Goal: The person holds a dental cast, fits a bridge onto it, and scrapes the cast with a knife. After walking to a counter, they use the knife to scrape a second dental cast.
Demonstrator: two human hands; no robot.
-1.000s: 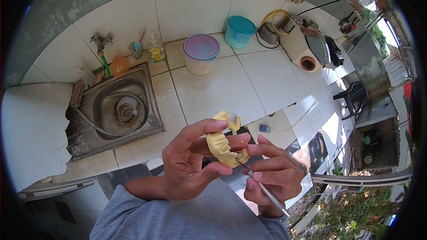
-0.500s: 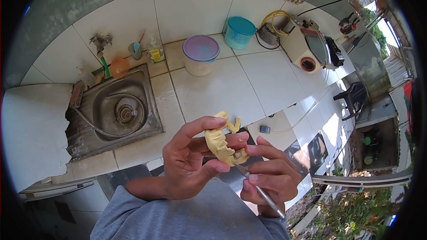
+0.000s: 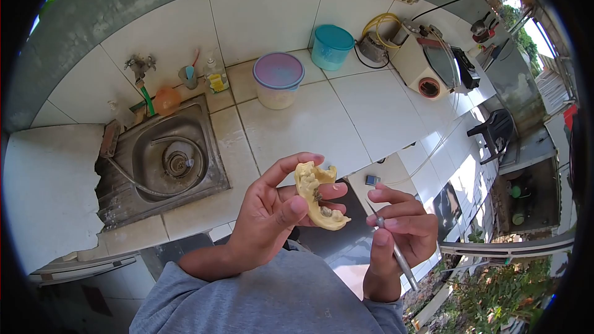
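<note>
My left hand [image 3: 272, 216] grips a yellow dental cast [image 3: 325, 217], a curved arch with tooth shapes along it and some greyish metal-like bits on its inner side. The thumb is on the near side, with fingers behind and over the top. To the right, my right hand [image 3: 402, 232] pinches a slim metal craft knife [image 3: 402, 261] between thumb and fingers. Its thin tip points up and left, apart from the cast. Both hands are raised in front of my grey shirt, off the counter's front edge.
A steel sink [image 3: 213, 173] with a hose lies to the left. On the tiled counter stand a purple-lidded tub [image 3: 278, 80], a teal-lidded tub [image 3: 333, 47], a soap bottle [image 3: 216, 76] and a cream-coloured machine [image 3: 421, 68]. Further right are a black chair [image 3: 495, 133] and plants [image 3: 507, 297].
My right hand has drawn the knife away from the cast, to the right. My left hand has turned the cast, so its inner side shows more.
</note>
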